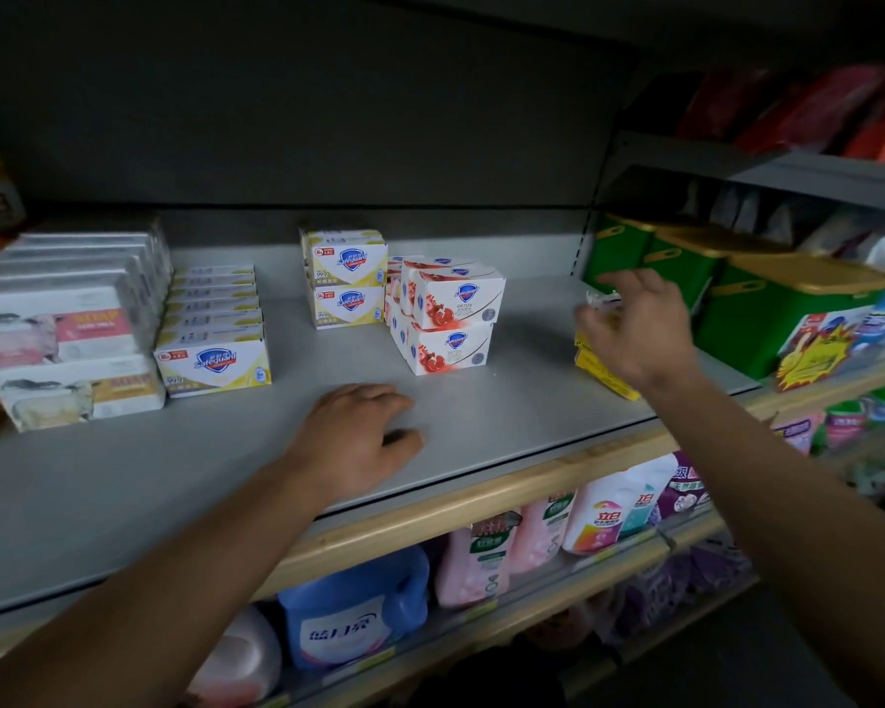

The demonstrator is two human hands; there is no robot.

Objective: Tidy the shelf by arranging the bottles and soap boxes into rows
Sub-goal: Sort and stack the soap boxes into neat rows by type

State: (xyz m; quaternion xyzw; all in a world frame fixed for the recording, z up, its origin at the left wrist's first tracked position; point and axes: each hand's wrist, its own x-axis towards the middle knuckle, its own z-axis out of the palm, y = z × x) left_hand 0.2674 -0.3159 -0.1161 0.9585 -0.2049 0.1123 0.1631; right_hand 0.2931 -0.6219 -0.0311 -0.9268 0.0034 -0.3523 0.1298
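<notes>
Your left hand (364,442) lies flat, fingers relaxed, on the grey shelf (507,401). Your right hand (634,324) reaches the yellow soap boxes (601,373) at the right (grasp unclear). Red-and-white soap boxes (448,319) stand stacked mid-shelf.

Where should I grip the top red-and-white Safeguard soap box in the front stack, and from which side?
Pinch the top red-and-white Safeguard soap box across its short ends, coming from the front and above. Its top and right end are clear, but yellow soap boxes crowd the left, so probably slide it forward first.

Dim, dark toward the top; wide-angle bending at edges; right hand (634,324) motion-blurred.
</notes>
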